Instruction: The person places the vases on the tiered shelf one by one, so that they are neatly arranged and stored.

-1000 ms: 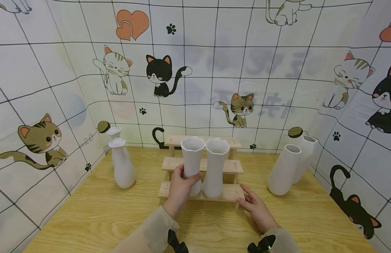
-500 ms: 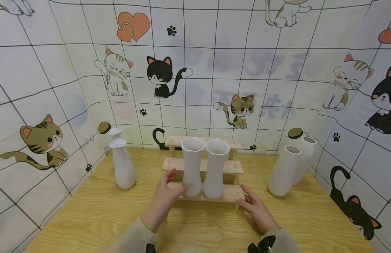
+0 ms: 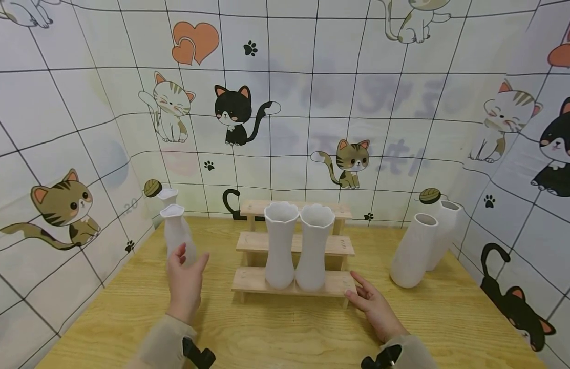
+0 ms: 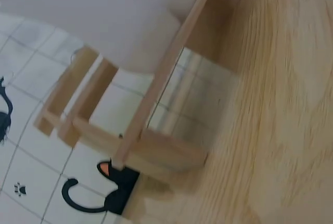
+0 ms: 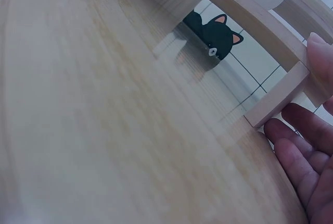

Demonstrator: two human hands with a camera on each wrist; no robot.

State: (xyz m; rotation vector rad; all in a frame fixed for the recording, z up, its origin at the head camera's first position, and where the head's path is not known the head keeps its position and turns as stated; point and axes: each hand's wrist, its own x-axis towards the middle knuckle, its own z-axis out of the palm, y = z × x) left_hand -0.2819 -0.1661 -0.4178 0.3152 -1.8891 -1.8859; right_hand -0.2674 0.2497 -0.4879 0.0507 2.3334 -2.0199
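In the head view, two white vases with scalloped rims, a left vase point(image 3: 280, 246) and a right vase point(image 3: 314, 248), stand side by side on the bottom step of a three-step wooden stand point(image 3: 257, 282). My left hand point(image 3: 185, 284) is held with thumb and fingers apart, in front of a twisted white vase point(image 3: 176, 230) at the left, overlapping its lower part. My right hand point(image 3: 374, 307) rests at the stand's right end. In the right wrist view, the thumb point(image 5: 321, 60) lies at the step's corner, with loosely bent fingers point(image 5: 296, 161) beside the leg.
Behind the twisted vase shows the rim of another white vase point(image 3: 167, 195). Two more stand at the right, a textured vase point(image 3: 411, 256) and one behind it point(image 3: 446, 236). The wooden table point(image 3: 285, 333) meets cat-print walls point(image 3: 289, 92) at the back and sides.
My left hand has let go of the left vase on the stand and moved left to the twisted vase. My right hand has stayed at the stand's end.
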